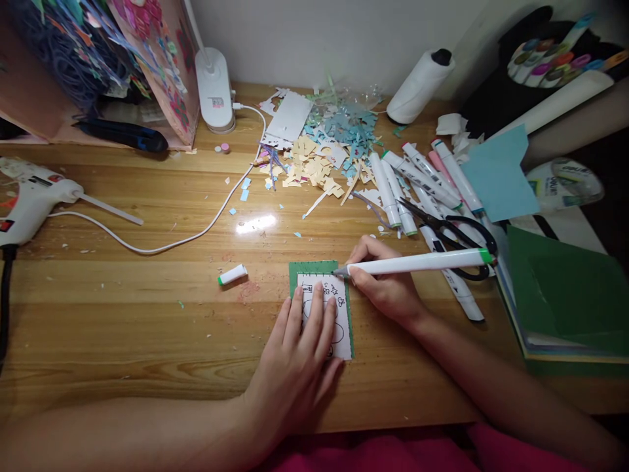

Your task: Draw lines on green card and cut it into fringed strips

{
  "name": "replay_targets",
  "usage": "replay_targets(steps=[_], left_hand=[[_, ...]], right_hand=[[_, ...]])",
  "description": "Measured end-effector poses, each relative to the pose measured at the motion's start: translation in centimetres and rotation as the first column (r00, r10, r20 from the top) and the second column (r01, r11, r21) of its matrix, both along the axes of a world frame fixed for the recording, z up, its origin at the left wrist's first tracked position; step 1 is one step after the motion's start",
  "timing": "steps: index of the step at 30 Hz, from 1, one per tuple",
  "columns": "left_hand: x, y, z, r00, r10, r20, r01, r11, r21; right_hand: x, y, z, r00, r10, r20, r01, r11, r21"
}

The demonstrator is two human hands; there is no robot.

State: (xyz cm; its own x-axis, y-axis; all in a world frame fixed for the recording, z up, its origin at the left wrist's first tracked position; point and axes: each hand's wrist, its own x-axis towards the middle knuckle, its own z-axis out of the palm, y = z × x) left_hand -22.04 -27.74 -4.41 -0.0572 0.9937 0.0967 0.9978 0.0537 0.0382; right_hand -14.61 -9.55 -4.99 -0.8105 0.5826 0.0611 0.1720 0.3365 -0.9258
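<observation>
My left hand (pixel 299 354) lies with its fingers spread over a small white paper (pixel 346 341) that has black drawings on it. Under that paper is a slightly larger green card (pixel 293 270), showing along the top and side edges. My right hand (pixel 386 285) is closed around a white marker (pixel 417 263) with a green end; its grey tip touches or hovers at the card's top right edge, I cannot tell which. Left of the card lies a loose white cap (pixel 232 275) with a green end.
Behind are paper scraps (pixel 314 164), a lamp base (pixel 215 92) and a thread cone (pixel 420 85). Several markers (pixel 386 190) and black scissors (pixel 442 226) lie right, near green sheets (pixel 565 295). A glue gun (pixel 34 196) and a white cable (pixel 211 226) are left.
</observation>
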Motion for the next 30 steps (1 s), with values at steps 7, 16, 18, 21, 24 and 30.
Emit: replay_targets(steps=[7,16,18,21,24,30], left_hand=[[0.0,-0.03,0.1,1.0,-0.005,0.0,0.005,1.0,0.002],[-0.04,0.07,0.13,1.0,-0.004,-0.006,0.004,1.0,0.009],[-0.03,0.1,0.1,1.0,-0.002,-0.005,0.002,1.0,0.011],[-0.02,0.13,0.07,1.0,0.003,-0.004,-0.003,1.0,0.012],[-0.01,0.11,0.08,1.0,0.004,-0.005,-0.004,1.0,0.01],[0.0,-0.02,0.2,1.0,-0.002,0.001,0.002,1.0,0.007]], right_hand=[[0.06,0.04,0.03,0.999,0.017,0.042,-0.018,0.999,0.034],[0.14,0.03,0.17,0.999,0.023,0.047,-0.025,0.999,0.038],[0.21,0.12,0.16,1.0,0.015,0.025,-0.016,1.0,0.02],[0.3,0.34,0.15,1.0,-0.01,-0.012,0.01,1.0,-0.021],[0.32,0.46,0.13,1.0,-0.028,-0.001,0.028,0.999,-0.024],[0.12,0.38,0.1,0.999,-0.031,0.032,0.031,0.999,0.017]])
